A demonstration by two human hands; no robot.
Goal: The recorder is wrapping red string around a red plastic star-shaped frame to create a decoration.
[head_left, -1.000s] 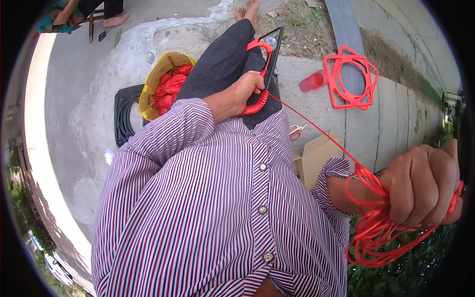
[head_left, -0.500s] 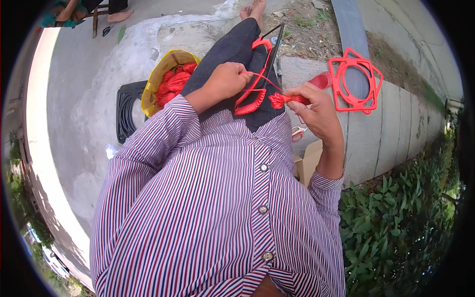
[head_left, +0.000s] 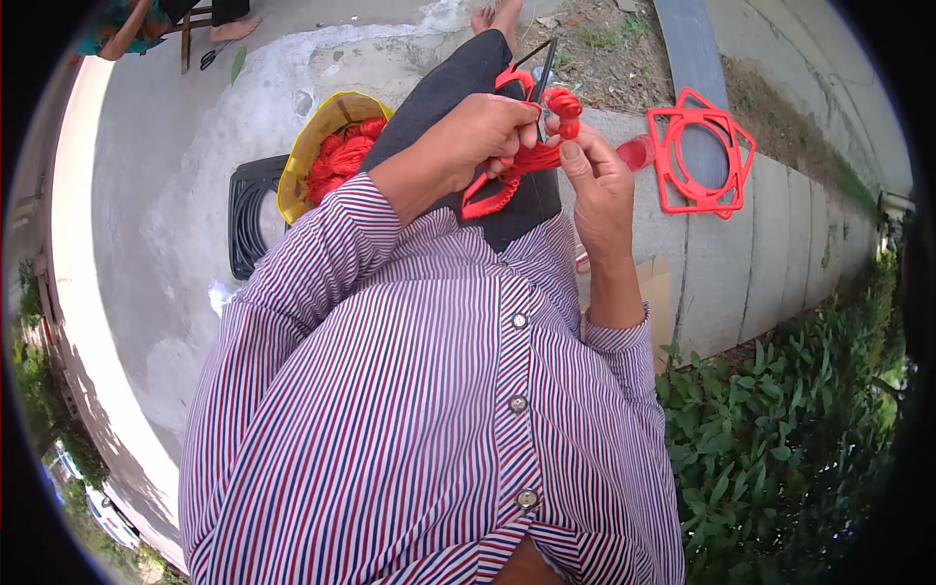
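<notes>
My right hand (head_left: 597,180) pinches a small bundle of red cord (head_left: 563,103), held upright between thumb and fingers. Close beside it on the left, my left hand (head_left: 487,135) is closed, its fingertips near the bundle; a strand at those fingers is too fine to follow. Under both hands, a dark frame (head_left: 544,70) partly wrapped in red cord (head_left: 490,204) lies across my lap. Its middle is hidden by my hands. Left of my leg, a yellow container (head_left: 295,173) holds heaped red cord (head_left: 343,159).
Red plastic frames (head_left: 671,161) lie on the concrete at right, near a red translucent object (head_left: 637,153). A black frame-like piece (head_left: 249,249) rests beside the yellow container. Cardboard (head_left: 655,292) sits by my right forearm. Leafy bushes (head_left: 770,439) grow at lower right. Another person's foot (head_left: 237,30) shows at upper left.
My hands have come together, the left moving right and up, the right moving slightly left and up. The cord bundle has turned from lying sideways to upright.
</notes>
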